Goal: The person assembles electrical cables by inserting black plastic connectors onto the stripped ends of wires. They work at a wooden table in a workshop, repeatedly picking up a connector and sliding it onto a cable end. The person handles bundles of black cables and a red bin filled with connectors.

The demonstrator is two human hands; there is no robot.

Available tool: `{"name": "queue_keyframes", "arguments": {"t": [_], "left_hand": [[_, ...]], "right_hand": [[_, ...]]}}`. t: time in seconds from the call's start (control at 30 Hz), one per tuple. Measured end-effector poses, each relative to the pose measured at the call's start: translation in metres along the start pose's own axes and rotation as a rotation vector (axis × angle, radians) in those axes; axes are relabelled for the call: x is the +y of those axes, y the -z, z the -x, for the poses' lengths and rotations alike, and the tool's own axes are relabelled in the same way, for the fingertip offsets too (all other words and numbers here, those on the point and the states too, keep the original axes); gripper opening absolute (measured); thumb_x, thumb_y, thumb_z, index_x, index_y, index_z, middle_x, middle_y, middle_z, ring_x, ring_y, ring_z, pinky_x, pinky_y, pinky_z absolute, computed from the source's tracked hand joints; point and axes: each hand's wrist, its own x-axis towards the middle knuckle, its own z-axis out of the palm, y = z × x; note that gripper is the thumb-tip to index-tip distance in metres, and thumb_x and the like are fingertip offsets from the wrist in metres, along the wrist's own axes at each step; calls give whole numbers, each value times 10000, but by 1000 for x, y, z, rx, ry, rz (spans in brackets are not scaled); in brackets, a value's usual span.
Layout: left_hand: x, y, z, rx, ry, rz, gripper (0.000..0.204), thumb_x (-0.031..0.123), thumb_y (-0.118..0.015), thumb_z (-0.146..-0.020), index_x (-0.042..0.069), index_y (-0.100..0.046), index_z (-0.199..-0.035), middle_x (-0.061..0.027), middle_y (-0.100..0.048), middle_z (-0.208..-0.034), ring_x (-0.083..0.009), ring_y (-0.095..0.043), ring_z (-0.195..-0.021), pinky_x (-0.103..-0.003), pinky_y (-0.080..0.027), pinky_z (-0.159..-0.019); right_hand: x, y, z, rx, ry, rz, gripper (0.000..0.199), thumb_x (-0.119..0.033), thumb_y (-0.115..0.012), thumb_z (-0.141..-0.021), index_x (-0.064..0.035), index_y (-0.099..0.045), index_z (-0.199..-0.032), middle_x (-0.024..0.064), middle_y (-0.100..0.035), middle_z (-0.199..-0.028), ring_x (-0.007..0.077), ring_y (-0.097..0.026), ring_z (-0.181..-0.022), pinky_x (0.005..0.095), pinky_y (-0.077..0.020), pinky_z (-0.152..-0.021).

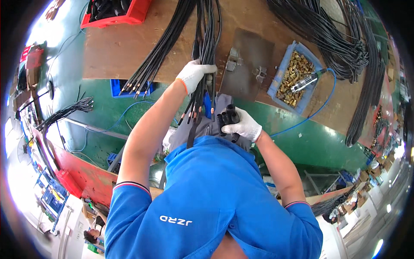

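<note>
My left hand [196, 75], in a white glove, is closed round a bundle of black cables [207, 39] at the table's near edge. Their stripped copper-coloured ends hang below the hand, over my lap. In my right hand [245, 125], also gloved, are several short black tubes [229, 117], ribbed like cable boots, held close to the cable ends but apart from them. Left of the held bundle, another bunch of black cables [161, 49] lies across the table with its bare ends past the edge.
A blue bin of brass fittings [271, 91] stands right of me, with a metal air tool [305, 82] on a blue hose lying over it. A dark metal plate [246, 64] lies beside it. More cables [336, 34] fill the far right. A red crate [140, 12] holds black parts.
</note>
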Motion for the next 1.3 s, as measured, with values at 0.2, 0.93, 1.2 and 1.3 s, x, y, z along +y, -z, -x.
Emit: {"name": "queue_keyframes", "arguments": {"t": [0.2, 0.93, 1.2, 1.3], "left_hand": [[-5, -3, -1, -1, -52, -7, 177, 111, -780, -918, 30, -662, -1021, -58, -682, -863, -149, -633, -663, -334, -553, -619], [-3, 17, 0, -10, -63, -155, 228, 196, -782, -935, 19, -701, -1054, -47, -698, -856, -132, -652, -708, -307, -544, -637], [17, 50, 17, 21, -17, -271, 347, 346, -703, -1006, 17, -711, -1115, -16, -651, -814, -116, -604, -682, -282, -492, -618], [22, 46, 24, 54, -17, -213, 317, 302, -715, -993, 9, -710, -1112, 1, -628, -791, -116, -590, -668, -280, -477, -610]], "right_hand": [[11, -29, 12, 41, -20, -73, 528, -144, -910, -750, -33, -681, -1213, 10, -704, -1072, 136, -660, -985, 344, -553, -952], [-28, -29, -86, 224, 127, -244, 503, 31, -785, -779, 9, -666, -1268, 51, -743, -1117, 181, -695, -983, 351, -558, -941], [-100, 28, -182, 389, 192, -80, 329, -58, -830, -834, -28, -725, -1144, 60, -777, -1057, 186, -728, -934, 353, -580, -897], [-116, 24, -175, 415, 169, -74, 304, -110, -853, -858, -37, -726, -1124, 52, -774, -1035, 176, -726, -921, 346, -582, -876]]}}
